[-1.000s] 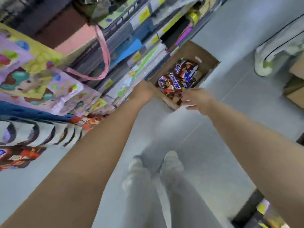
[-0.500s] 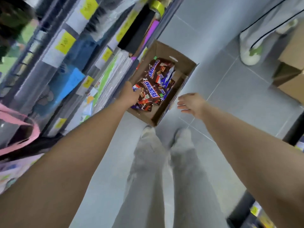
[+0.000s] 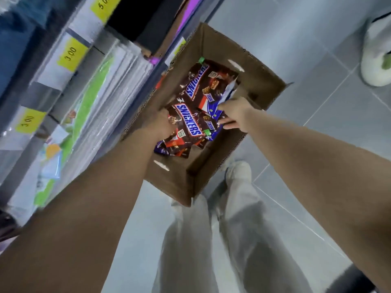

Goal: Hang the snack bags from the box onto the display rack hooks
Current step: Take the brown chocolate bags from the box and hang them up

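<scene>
Snickers bag in box, long axis 11-to-5 o'clock. Left hand on its 9 o'clock edge, fingers hidden, grip unclear. Right hand pinches blue bag at its 3 o'clock.

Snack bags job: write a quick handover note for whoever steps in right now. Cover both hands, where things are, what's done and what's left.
Hands: left hand is in the box against the near Snickers bag; its fingers are hidden, so its grip is unclear. The right hand has fingers and thumb curled round a blue bag.
Things: the box sits on the floor beside the shelf, with several bags inside. No hooks are in view.
Done: cannot tell, the rack is out of view.
Left: lift a bag out, hang it, and repeat until the box is empty.
</scene>
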A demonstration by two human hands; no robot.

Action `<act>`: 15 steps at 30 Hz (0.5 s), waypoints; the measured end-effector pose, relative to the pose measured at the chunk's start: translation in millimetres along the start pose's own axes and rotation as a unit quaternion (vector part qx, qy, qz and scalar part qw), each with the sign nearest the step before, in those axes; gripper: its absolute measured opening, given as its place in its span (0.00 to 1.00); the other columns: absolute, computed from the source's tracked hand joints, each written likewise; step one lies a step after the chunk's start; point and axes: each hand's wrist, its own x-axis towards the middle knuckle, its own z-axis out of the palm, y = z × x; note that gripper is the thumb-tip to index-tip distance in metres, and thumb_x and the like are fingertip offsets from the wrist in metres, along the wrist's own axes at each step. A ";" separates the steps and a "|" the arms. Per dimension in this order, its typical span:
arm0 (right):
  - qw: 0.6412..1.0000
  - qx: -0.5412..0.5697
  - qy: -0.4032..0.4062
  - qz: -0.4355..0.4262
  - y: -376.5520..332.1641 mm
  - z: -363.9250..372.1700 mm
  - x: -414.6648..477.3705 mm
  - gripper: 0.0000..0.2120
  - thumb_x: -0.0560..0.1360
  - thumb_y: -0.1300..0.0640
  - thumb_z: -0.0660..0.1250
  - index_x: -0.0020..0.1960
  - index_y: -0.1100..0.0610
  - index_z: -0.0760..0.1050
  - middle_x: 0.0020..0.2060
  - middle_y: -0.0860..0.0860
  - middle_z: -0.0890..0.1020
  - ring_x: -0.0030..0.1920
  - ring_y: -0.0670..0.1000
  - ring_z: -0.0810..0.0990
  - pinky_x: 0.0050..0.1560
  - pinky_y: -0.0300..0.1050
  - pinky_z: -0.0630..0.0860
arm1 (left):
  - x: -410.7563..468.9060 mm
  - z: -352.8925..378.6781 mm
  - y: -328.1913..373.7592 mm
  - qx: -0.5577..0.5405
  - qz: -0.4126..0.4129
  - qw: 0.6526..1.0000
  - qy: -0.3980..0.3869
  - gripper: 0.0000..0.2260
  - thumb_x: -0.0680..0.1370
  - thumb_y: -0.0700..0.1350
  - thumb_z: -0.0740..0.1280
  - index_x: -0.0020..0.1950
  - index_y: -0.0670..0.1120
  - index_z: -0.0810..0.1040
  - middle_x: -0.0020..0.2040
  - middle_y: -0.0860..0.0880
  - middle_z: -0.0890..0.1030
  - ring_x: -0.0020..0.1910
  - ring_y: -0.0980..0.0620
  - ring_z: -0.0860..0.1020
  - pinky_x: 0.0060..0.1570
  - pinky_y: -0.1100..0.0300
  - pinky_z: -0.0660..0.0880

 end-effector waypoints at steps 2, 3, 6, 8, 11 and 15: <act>0.999 -0.019 0.045 0.000 -8.8 5.4 36.5 0.14 0.81 0.58 0.55 0.64 0.61 0.69 0.48 0.55 0.79 0.52 0.51 0.79 0.53 0.45 0.78 | 37.4 10.0 -19.4 0.022 0.000 1.000 0.009 0.24 0.69 0.60 0.66 0.59 0.48 0.74 0.58 0.46 0.78 0.54 0.44 0.77 0.56 0.49 0.76; 0.997 -0.046 0.059 -0.007 -13.2 7.4 53.8 0.13 0.81 0.58 0.54 0.62 0.62 0.69 0.47 0.55 0.79 0.52 0.52 0.79 0.56 0.46 0.77 | 51.5 12.9 -25.7 0.026 0.001 1.000 0.015 0.25 0.67 0.61 0.66 0.59 0.49 0.74 0.59 0.45 0.78 0.55 0.44 0.77 0.57 0.49 0.75; 0.953 -0.243 0.144 -0.113 -22.4 12.9 95.5 0.13 0.79 0.57 0.58 0.61 0.60 0.71 0.57 0.55 0.78 0.58 0.55 0.78 0.51 0.41 0.74 | 63.6 11.7 -21.5 0.005 -0.005 1.000 0.004 0.26 0.72 0.51 0.70 0.68 0.46 0.69 0.64 0.43 0.75 0.60 0.42 0.75 0.62 0.51 0.72; 0.867 -0.409 0.191 -0.211 -29.8 18.2 115.1 0.16 0.77 0.55 0.60 0.63 0.58 0.71 0.59 0.56 0.77 0.61 0.57 0.75 0.55 0.48 0.72 | 86.6 16.2 -22.9 0.004 -0.003 1.000 0.003 0.27 0.75 0.47 0.69 0.72 0.44 0.65 0.67 0.41 0.72 0.64 0.42 0.72 0.63 0.54 0.69; 0.800 -0.512 0.175 -0.259 -41.3 26.1 153.1 0.25 0.76 0.49 0.61 0.71 0.55 0.64 0.68 0.57 0.67 0.69 0.60 0.64 0.69 0.55 0.60 | 118.2 29.8 -26.9 0.000 0.013 1.000 -0.010 0.31 0.75 0.47 0.69 0.75 0.45 0.59 0.71 0.42 0.67 0.68 0.43 0.68 0.64 0.56 0.65; 0.864 -0.442 0.162 -0.178 -39.6 20.5 193.9 0.43 0.74 0.47 0.66 0.77 0.54 0.41 0.76 0.54 0.41 0.74 0.63 0.55 0.73 0.53 0.55 | 142.9 51.9 -35.8 0.021 0.005 0.999 -0.023 0.41 0.72 0.57 0.70 0.77 0.49 0.50 0.74 0.43 0.62 0.73 0.42 0.61 0.72 0.50 0.59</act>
